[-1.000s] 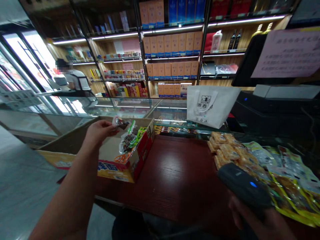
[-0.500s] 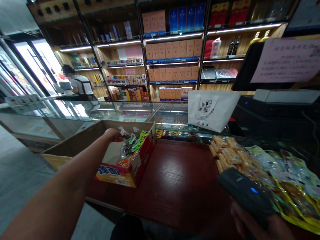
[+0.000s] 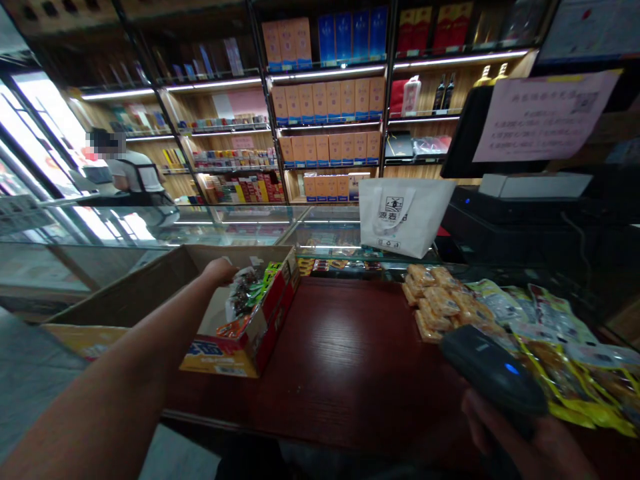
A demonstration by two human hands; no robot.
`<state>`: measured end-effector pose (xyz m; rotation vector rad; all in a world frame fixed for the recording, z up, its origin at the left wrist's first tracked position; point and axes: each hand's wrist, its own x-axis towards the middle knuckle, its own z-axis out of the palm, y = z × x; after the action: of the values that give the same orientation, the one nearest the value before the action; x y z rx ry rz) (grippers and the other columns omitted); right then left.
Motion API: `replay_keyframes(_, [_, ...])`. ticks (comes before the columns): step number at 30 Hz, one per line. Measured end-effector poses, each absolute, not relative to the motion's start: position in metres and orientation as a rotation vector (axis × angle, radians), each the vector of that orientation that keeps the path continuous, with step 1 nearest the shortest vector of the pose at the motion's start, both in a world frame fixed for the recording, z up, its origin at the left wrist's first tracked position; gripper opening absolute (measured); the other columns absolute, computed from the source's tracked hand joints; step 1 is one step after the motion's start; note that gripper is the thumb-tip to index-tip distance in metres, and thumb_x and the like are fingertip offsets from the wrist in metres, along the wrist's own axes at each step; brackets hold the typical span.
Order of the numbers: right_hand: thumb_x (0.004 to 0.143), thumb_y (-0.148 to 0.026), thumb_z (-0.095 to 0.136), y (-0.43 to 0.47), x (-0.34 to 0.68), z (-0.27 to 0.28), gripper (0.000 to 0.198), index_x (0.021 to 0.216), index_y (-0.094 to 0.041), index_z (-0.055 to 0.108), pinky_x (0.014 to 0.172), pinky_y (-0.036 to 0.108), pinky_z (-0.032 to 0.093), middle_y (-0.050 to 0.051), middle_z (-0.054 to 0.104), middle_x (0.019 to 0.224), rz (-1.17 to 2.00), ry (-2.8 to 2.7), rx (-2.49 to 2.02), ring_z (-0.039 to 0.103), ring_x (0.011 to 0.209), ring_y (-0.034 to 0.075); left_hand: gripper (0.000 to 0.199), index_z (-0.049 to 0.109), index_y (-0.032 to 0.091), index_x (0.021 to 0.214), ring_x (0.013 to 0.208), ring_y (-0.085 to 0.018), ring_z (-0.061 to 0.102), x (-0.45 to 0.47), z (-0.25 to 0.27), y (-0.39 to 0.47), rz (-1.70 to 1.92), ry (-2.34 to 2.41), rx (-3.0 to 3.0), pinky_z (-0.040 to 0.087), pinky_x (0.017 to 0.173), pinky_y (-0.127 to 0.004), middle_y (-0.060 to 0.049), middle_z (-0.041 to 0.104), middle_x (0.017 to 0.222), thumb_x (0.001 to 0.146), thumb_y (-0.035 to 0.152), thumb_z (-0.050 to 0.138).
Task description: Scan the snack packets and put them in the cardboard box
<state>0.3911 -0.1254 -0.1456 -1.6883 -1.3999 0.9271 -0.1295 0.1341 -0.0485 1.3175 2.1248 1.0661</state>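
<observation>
My left hand [image 3: 220,271] reaches into an open cardboard box [image 3: 227,363] on the left. Its fingers are closed at the top edge of a clear snack packet [image 3: 242,291] with dark contents; the fingertips are partly hidden. Green snack packets [image 3: 265,283] stand beside it along the box's right wall, and orange packets [image 3: 234,327] lie at the near corner. At the lower right, my right hand [image 3: 530,433] is shut around the handle of a dark barcode scanner [image 3: 493,370] with a lit blue light, its head pointing left over the dark red tabletop [image 3: 345,360].
Wrapped pastries [image 3: 440,303] are piled on the right beside flat yellow-edged snack bags [image 3: 565,373]. A white paper-like bag [image 3: 405,217] stands on the glass counter, left of a monitor [image 3: 470,133] with a pink notice. Shelves of boxes line the back; another person [image 3: 133,173] stands far left.
The view has turned slightly right, so everything sits further left. My left hand stays at the packet in the box, shifting slightly rightward relative to it. The scanner remains in my right hand.
</observation>
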Motion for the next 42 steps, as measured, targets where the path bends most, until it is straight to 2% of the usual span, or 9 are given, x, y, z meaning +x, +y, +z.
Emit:
replay_keyframes(2, [0.077,-0.08,0.056,-0.126,0.398,-0.144,0.064,0.049,-0.023,0.063,0.064,0.025,0.054,0.006,0.07,0.061,0.839,-1.313,-1.675,0.066,0.064,0.022,0.017,0.063,0.014,0.067,0.054,-0.013,0.057,-0.11,-0.033,0.131,1.07,2.178,1.401,0.047,0.067,-0.023,0.006,0.051,0.05,0.079,0.013,0.075])
replay_keyframes(4, [0.077,-0.076,0.062,-0.128,0.404,-0.141,0.06,0.053,-0.022,0.065,0.062,0.026,0.054,0.006,0.07,0.061,0.761,-1.193,-1.635,0.066,0.063,0.021,0.011,0.067,0.016,0.07,0.05,-0.013,0.054,-0.079,-0.018,0.126,1.108,2.176,1.55,0.044,0.066,-0.02,0.008,0.047,0.044,0.078,0.013,0.074])
replay_keyframes(6, [0.078,-0.069,0.069,-0.13,0.411,-0.137,0.051,0.063,-0.02,0.069,0.057,0.025,0.053,0.005,0.069,0.06,0.74,-1.039,-1.561,0.065,0.06,0.02,0.006,0.073,0.018,0.086,0.053,-0.014,0.057,-0.037,-0.009,0.115,1.167,2.09,1.781,0.044,0.064,-0.02,0.007,0.056,0.049,0.081,0.021,0.073])
replay_keyframes(8, [0.079,-0.062,0.074,-0.131,0.418,-0.132,0.043,0.074,-0.019,0.071,0.052,0.024,0.051,0.002,0.068,0.06,0.721,-0.839,-1.442,0.063,0.056,0.018,0.019,0.076,0.021,0.097,0.059,-0.016,0.062,0.012,-0.012,0.097,1.188,1.888,1.985,0.045,0.062,-0.022,0.004,0.067,0.061,0.08,0.028,0.073])
replay_keyframes(14, [0.072,-0.05,0.086,-0.137,0.433,-0.118,0.038,0.083,-0.017,0.07,0.043,0.02,0.047,0.001,0.068,0.061,0.645,-0.583,-1.147,0.058,0.048,0.013,0.032,0.074,0.017,0.082,0.052,-0.016,0.063,0.17,-0.106,0.029,0.682,1.078,1.658,0.05,0.052,-0.025,-0.004,0.07,0.063,0.069,0.046,0.078])
replay_keyframes(18, [0.079,-0.048,0.081,-0.149,0.438,-0.114,0.033,0.082,-0.017,0.07,0.044,0.021,0.046,0.0,0.067,0.059,0.593,-0.601,-1.148,0.056,0.047,0.013,0.035,0.065,0.016,0.087,0.054,-0.016,0.067,0.26,-0.176,0.005,0.462,0.965,1.363,0.052,0.05,-0.026,-0.003,0.069,0.067,0.071,0.044,0.079])
replay_keyframes(23, [0.078,-0.051,0.081,-0.161,0.448,-0.122,0.036,0.078,-0.017,0.07,0.044,0.02,0.046,-0.001,0.063,0.051,0.611,-0.608,-1.181,0.056,0.046,0.013,0.031,0.056,0.017,0.08,0.044,-0.014,0.063,0.332,-0.198,0.005,0.377,1.034,1.269,0.047,0.047,-0.023,-0.002,0.067,0.058,0.083,0.044,0.071])
replay_keyframes(32, [0.079,-0.052,0.08,-0.167,0.459,-0.133,0.037,0.078,-0.015,0.071,0.048,0.021,0.047,0.001,0.066,0.056,0.642,-0.617,-1.224,0.058,0.05,0.013,0.031,0.047,0.021,0.066,0.034,-0.009,0.044,0.356,-0.201,0.014,0.574,1.068,1.343,0.029,0.037,-0.019,0.005,0.055,0.047,0.082,0.036,0.069])
replay_keyframes(42, [0.074,-0.054,0.08,-0.143,0.444,-0.14,0.039,0.074,-0.016,0.069,0.048,0.023,0.044,-0.001,0.064,0.052,0.599,-0.701,-1.399,0.056,0.047,0.014,0.046,0.054,0.021,0.079,0.062,-0.015,0.068,0.262,-0.157,-0.043,0.794,0.841,1.169,0.052,0.052,-0.024,0.001,0.067,0.074,0.068,0.059,0.077])
